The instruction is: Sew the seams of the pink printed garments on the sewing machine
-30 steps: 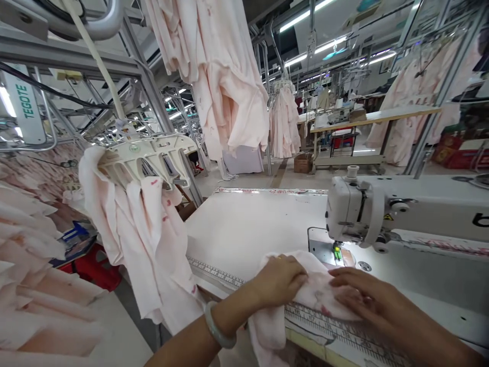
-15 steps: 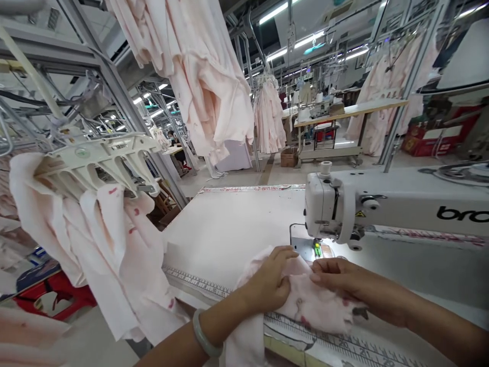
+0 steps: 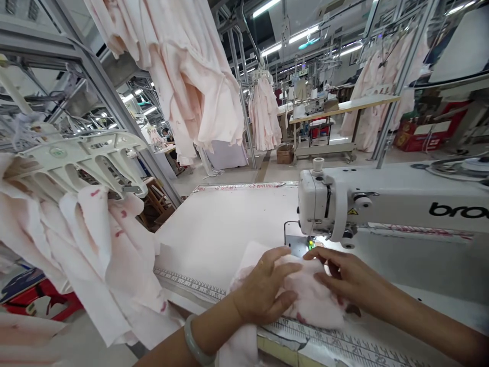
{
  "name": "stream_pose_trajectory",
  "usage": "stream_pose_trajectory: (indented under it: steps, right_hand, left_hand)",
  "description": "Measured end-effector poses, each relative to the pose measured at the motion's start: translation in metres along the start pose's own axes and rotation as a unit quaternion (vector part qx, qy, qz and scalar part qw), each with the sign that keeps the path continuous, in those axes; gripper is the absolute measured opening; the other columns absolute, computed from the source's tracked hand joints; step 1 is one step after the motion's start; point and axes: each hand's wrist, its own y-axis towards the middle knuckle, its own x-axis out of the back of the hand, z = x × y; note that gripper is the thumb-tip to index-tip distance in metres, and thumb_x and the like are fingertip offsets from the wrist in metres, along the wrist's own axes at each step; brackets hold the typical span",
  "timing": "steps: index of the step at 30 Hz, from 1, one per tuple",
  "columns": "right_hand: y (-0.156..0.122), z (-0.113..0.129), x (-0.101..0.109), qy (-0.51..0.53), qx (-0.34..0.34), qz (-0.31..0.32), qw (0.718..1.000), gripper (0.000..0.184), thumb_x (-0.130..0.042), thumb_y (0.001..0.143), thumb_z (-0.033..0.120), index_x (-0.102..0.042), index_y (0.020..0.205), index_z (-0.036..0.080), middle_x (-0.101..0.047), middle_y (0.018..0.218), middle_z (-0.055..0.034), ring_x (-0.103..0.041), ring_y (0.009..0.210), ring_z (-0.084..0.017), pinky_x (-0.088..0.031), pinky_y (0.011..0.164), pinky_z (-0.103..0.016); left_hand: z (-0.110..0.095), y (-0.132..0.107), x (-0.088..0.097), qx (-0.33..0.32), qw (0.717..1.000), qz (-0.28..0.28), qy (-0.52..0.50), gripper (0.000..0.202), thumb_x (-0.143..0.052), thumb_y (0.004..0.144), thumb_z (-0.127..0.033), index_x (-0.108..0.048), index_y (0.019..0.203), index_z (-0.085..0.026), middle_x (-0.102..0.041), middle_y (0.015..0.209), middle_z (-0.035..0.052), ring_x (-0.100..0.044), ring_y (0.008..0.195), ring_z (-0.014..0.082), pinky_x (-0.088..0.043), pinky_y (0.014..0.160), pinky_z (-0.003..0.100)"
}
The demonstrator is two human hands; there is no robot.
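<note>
A pale pink garment piece [image 3: 313,300] with small red prints lies on the white sewing table [image 3: 229,229], just in front of the needle of a white sewing machine [image 3: 344,204]. My left hand [image 3: 263,290], a jade bangle on its wrist, grips the cloth's left part with thumb and fingers curled. My right hand [image 3: 344,278] presses on the cloth's right part, its fingers bent and pinching the fabric near the presser foot. Part of the cloth hangs over the table's front edge.
A white plastic hanger clamp [image 3: 76,158] holds pink garment pieces [image 3: 103,255] at my left. More pink garments [image 3: 191,76] hang overhead on metal racks. A measuring tape strip [image 3: 324,344] runs along the table's front edge. Other work tables stand farther back.
Both hands have slid the cloth up toward the machine's needle and bunched it. The view has shifted so the machine sits further left.
</note>
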Motion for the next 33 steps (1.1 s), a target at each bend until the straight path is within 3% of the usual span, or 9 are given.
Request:
stream_pose_trajectory:
  steps: [4, 7, 10, 13, 17, 22, 26, 29, 33]
  right_hand:
    - [-0.002, -0.011, 0.018, -0.109, 0.105, -0.050, 0.987, 0.032, -0.059, 0.092, 0.048, -0.075, 0.109, 0.027, -0.072, 0.119, -0.0113, -0.067, 0.109, -0.037, -0.052, 0.093, -0.052]
    - [-0.013, -0.011, 0.023, -0.176, 0.217, -0.023, 0.960, 0.026, -0.057, 0.099, 0.038, -0.074, 0.115, 0.028, -0.074, 0.116, -0.0094, -0.067, 0.111, -0.032, -0.054, 0.094, -0.046]
    - [-0.023, -0.003, 0.024, -0.241, 0.310, 0.050, 0.918, 0.024, -0.054, 0.103, 0.027, -0.071, 0.120, 0.027, -0.073, 0.117, -0.0087, -0.068, 0.108, -0.025, -0.057, 0.090, -0.037]
    - [-0.026, 0.005, 0.028, -0.276, 0.334, 0.092, 0.897, 0.025, -0.050, 0.105, 0.024, -0.068, 0.122, 0.025, -0.072, 0.117, -0.0098, -0.068, 0.105, -0.024, -0.057, 0.089, -0.036]
    - [-0.025, 0.011, 0.032, -0.312, 0.369, 0.063, 0.873, 0.025, -0.047, 0.107, 0.023, -0.070, 0.114, 0.023, -0.072, 0.113, -0.0110, -0.068, 0.102, -0.024, -0.056, 0.084, -0.035]
    - [-0.024, 0.013, 0.029, -0.312, 0.378, 0.046, 0.870, 0.023, -0.048, 0.107, 0.023, -0.071, 0.109, 0.021, -0.072, 0.096, -0.0085, -0.066, 0.086, -0.021, -0.052, 0.074, -0.034]
    - [-0.021, 0.012, 0.025, -0.312, 0.387, 0.029, 0.867, 0.020, -0.051, 0.107, 0.024, -0.070, 0.113, 0.019, -0.073, 0.099, -0.0079, -0.066, 0.088, -0.021, -0.052, 0.078, -0.034]
    - [-0.019, 0.011, 0.027, -0.311, 0.373, 0.043, 0.873, 0.024, -0.049, 0.108, 0.029, -0.071, 0.112, 0.021, -0.073, 0.098, -0.0074, -0.067, 0.088, -0.021, -0.053, 0.079, -0.034]
    - [-0.018, 0.006, 0.032, -0.310, 0.344, 0.066, 0.884, 0.026, -0.047, 0.108, 0.029, -0.071, 0.116, 0.023, -0.073, 0.103, -0.0072, -0.068, 0.093, -0.021, -0.054, 0.086, -0.035]
  left_hand:
    - [-0.004, 0.008, -0.001, 0.041, 0.985, 0.149, 0.083, 0.043, -0.044, 0.105, -0.041, -0.050, 0.145, -0.025, -0.054, 0.150, 0.0140, -0.041, 0.148, 0.0319, -0.020, 0.125, 0.059]
    - [-0.008, 0.019, 0.001, 0.068, 0.978, 0.178, 0.088, 0.038, -0.041, 0.108, -0.041, -0.056, 0.138, -0.023, -0.061, 0.143, 0.0113, -0.049, 0.142, 0.0278, -0.028, 0.123, 0.053]
    - [-0.015, 0.030, 0.001, 0.083, 0.978, 0.175, 0.081, 0.035, -0.044, 0.107, -0.038, -0.060, 0.132, -0.020, -0.066, 0.134, 0.0116, -0.058, 0.131, 0.0262, -0.037, 0.117, 0.046]
    - [-0.022, 0.038, -0.005, 0.119, 0.977, 0.160, 0.074, 0.032, -0.045, 0.106, -0.033, -0.059, 0.132, -0.021, -0.065, 0.136, 0.0111, -0.057, 0.130, 0.0264, -0.036, 0.118, 0.048]
    - [-0.016, 0.043, -0.016, 0.146, 0.977, 0.140, 0.064, 0.031, -0.046, 0.104, -0.030, -0.058, 0.131, -0.021, -0.058, 0.145, 0.0114, -0.048, 0.141, 0.0278, -0.030, 0.122, 0.053]
    - [0.021, 0.062, -0.011, 0.067, 0.985, 0.157, 0.040, 0.033, -0.046, 0.104, -0.033, -0.058, 0.129, -0.015, -0.062, 0.137, 0.0151, -0.051, 0.136, 0.0273, -0.032, 0.120, 0.048]
    - [0.043, 0.078, -0.005, 0.018, 0.982, 0.185, 0.019, 0.030, -0.051, 0.102, -0.034, -0.061, 0.124, -0.016, -0.065, 0.129, 0.0140, -0.054, 0.130, 0.0265, -0.036, 0.117, 0.042]
    - [0.045, 0.084, -0.007, 0.046, 0.984, 0.175, 0.003, 0.024, -0.057, 0.100, -0.034, -0.062, 0.116, -0.018, -0.065, 0.124, 0.0120, -0.057, 0.123, 0.0260, -0.040, 0.113, 0.040]
    - [0.036, 0.088, -0.016, 0.143, 0.983, 0.110, -0.028, 0.015, -0.061, 0.099, -0.034, -0.061, 0.096, -0.019, -0.068, 0.109, 0.0077, -0.062, 0.107, 0.0232, -0.045, 0.105, 0.039]
